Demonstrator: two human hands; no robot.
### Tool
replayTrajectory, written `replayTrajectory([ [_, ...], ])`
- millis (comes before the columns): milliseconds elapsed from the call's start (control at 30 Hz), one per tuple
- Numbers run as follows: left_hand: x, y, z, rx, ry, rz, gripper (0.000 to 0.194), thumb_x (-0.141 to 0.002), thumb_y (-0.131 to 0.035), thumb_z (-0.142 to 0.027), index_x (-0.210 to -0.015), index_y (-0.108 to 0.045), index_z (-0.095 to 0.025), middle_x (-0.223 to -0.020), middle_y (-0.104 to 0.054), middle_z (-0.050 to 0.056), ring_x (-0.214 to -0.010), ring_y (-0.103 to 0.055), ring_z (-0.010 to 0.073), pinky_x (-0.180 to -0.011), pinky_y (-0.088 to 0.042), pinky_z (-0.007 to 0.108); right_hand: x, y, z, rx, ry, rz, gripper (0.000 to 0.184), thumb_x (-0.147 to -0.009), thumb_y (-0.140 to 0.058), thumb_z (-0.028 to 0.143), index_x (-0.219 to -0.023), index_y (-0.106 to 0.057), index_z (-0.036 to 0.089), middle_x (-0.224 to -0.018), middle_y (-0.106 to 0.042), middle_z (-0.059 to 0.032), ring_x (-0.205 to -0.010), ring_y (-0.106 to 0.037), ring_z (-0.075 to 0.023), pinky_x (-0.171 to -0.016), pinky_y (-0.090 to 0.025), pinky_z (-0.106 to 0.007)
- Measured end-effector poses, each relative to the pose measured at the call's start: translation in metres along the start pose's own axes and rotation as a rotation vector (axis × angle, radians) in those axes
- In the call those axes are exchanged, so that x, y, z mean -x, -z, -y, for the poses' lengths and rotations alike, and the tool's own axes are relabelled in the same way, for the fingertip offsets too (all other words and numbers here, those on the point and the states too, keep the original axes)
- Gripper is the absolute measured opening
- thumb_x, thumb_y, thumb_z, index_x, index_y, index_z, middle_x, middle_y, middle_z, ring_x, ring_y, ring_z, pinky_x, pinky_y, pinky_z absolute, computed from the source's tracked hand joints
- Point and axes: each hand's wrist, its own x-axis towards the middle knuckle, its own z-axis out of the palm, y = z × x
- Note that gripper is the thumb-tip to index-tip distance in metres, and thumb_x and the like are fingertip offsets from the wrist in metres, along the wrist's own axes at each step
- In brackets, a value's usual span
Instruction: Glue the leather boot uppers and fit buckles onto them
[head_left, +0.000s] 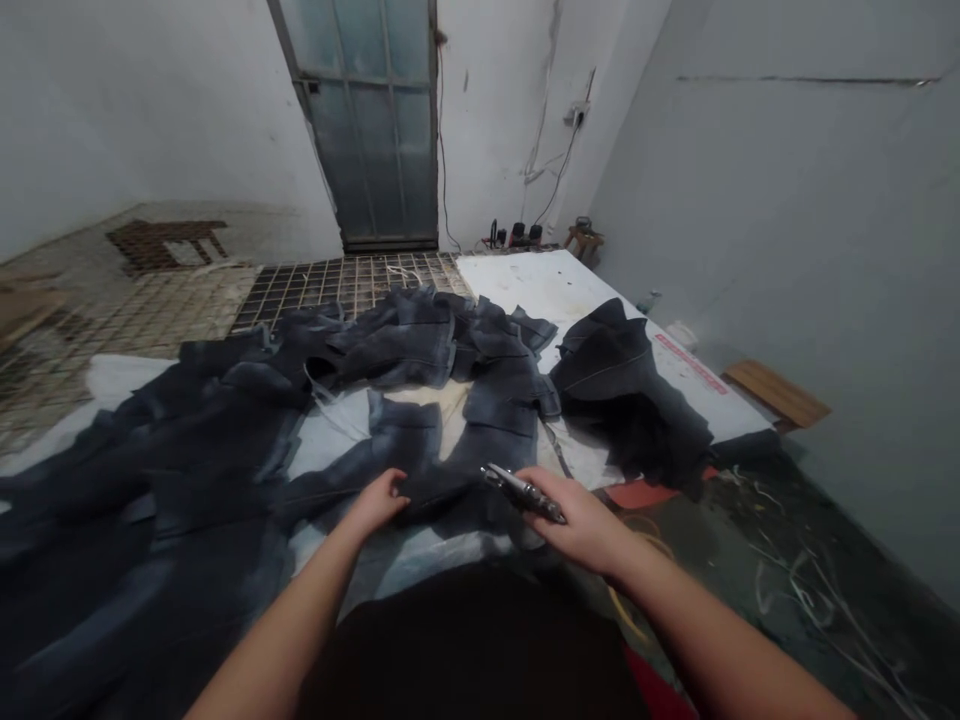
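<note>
My right hand (574,525) is closed around a plier-like metal hand tool (521,492), its narrow shiny end pointing up and to the left. My left hand (380,503) has its fingers curled at the edge of a pair of dark denim jeans (442,485), thumb and fingertips pinching the cloth. The jeans lie across the surface just ahead of me, between and beyond both hands. To the left spreads a heap of more dark jeans (202,480), overlapping one another. On the right another dark garment pile (630,390) hangs over the board's edge.
Beneath the jeans is a white board (525,280), with wire mesh (330,280) at the back left. A wooden stool (780,392) stands at the right wall. Loose cords (817,590) lie on the floor at right. A metal door (375,130) is at the back.
</note>
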Motion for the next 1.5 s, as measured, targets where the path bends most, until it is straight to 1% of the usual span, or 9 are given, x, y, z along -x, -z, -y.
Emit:
replayTrajectory([
  [300,0.019,0.022,0.011,0.322,0.095,-0.083,0.028,-0.07,-0.052,-0.02,-0.097,-0.046,-0.015,-0.073,-0.063,0.001,-0.06,-0.061,0.0127,-0.053,-0.043,0.021,0.015,-0.019,0.025,0.009,0.134,0.183,0.037,-0.067,-0.047,0.012,-0.102,-0.052,0.021,-0.087,-0.062,-0.0025,-0.078,-0.057,-0.0179,-0.07,-0.041,-0.026],
  [500,0.032,0.04,0.021,0.4,0.11,-0.14,0.024,-0.068,-0.054,-0.019,-0.091,-0.047,-0.016,-0.083,-0.065,0.004,-0.06,-0.061,0.0115,-0.054,-0.043,0.021,0.027,-0.022,0.031,0.078,0.11,0.238,0.041,-0.062,-0.046,0.01,-0.101,-0.055,0.021,-0.085,-0.064,-0.0024,-0.076,-0.058,-0.0186,-0.067,-0.041,-0.026],
  [600,0.035,0.043,0.023,0.41,0.114,-0.132,0.024,-0.067,-0.057,-0.021,-0.089,-0.049,-0.015,-0.082,-0.065,0.004,-0.06,-0.062,0.0127,-0.055,-0.044,0.022,0.035,-0.02,0.027,0.082,0.061,0.201,0.04,-0.062,-0.047,0.009,-0.1,-0.055,0.021,-0.086,-0.064,-0.0029,-0.076,-0.058,-0.0185,-0.068,-0.041,-0.027],
  [767,0.036,0.042,0.023,0.4,0.117,-0.096,0.025,-0.063,-0.06,-0.024,-0.085,-0.051,-0.015,-0.075,-0.064,0.002,-0.061,-0.062,0.0143,-0.056,-0.045,0.024,0.046,-0.021,0.008,0.033,-0.021,-0.032,0.035,-0.07,-0.045,0.017,-0.104,-0.051,0.019,-0.086,-0.062,-0.0036,-0.075,-0.057,-0.0185,-0.07,-0.042,-0.028],
  [867,0.036,0.041,0.022,0.39,0.112,-0.08,0.026,-0.063,-0.06,-0.025,-0.085,-0.051,-0.015,-0.074,-0.064,0.002,-0.062,-0.062,0.0147,-0.057,-0.046,0.024,0.051,-0.022,0.0,0.048,-0.084,-0.097,0.035,-0.07,-0.044,0.02,-0.104,-0.05,0.019,-0.087,-0.062,-0.0047,-0.077,-0.057,-0.02,-0.072,-0.042,-0.03],
  [1133,0.033,0.044,0.017,0.375,0.074,-0.068,0.026,-0.062,-0.059,-0.028,-0.083,-0.052,-0.015,-0.079,-0.065,0.003,-0.065,-0.063,0.0153,-0.058,-0.046,0.024,0.056,-0.021,0.011,0.046,0.026,0.119,0.036,-0.069,-0.047,0.014,-0.103,-0.054,0.02,-0.091,-0.064,-0.0045,-0.08,-0.058,-0.0193,-0.071,-0.042,-0.026],
  [1267,0.033,0.045,0.015,0.377,0.075,-0.056,0.023,-0.061,-0.058,-0.025,-0.082,-0.053,-0.016,-0.08,-0.065,0.002,-0.065,-0.063,0.0149,-0.057,-0.046,0.023,0.058,-0.016,0.012,0.084,0.002,0.234,0.04,-0.065,-0.048,0.011,-0.102,-0.056,0.021,-0.091,-0.065,-0.0036,-0.079,-0.059,-0.0194,-0.069,-0.041,-0.025],
  [1367,0.033,0.043,0.014,0.374,0.073,-0.065,0.021,-0.062,-0.058,-0.025,-0.081,-0.053,-0.016,-0.079,-0.065,0.002,-0.066,-0.063,0.0151,-0.056,-0.046,0.023,0.056,-0.015,0.009,0.091,-0.012,0.199,0.041,-0.064,-0.047,0.01,-0.103,-0.057,0.021,-0.089,-0.066,-0.0039,-0.079,-0.06,-0.0195,-0.069,-0.042,-0.026],
  [1500,0.029,0.041,0.012,0.361,0.067,-0.074,0.018,-0.064,-0.055,-0.025,-0.08,-0.053,-0.016,-0.074,-0.066,0.001,-0.065,-0.064,0.0162,-0.053,-0.045,0.023,0.043,-0.02,0.005,0.024,0.047,0.031,0.038,-0.067,-0.047,0.013,-0.104,-0.054,0.019,-0.09,-0.065,-0.0046,-0.079,-0.059,-0.019,-0.072,-0.043,-0.027],
])
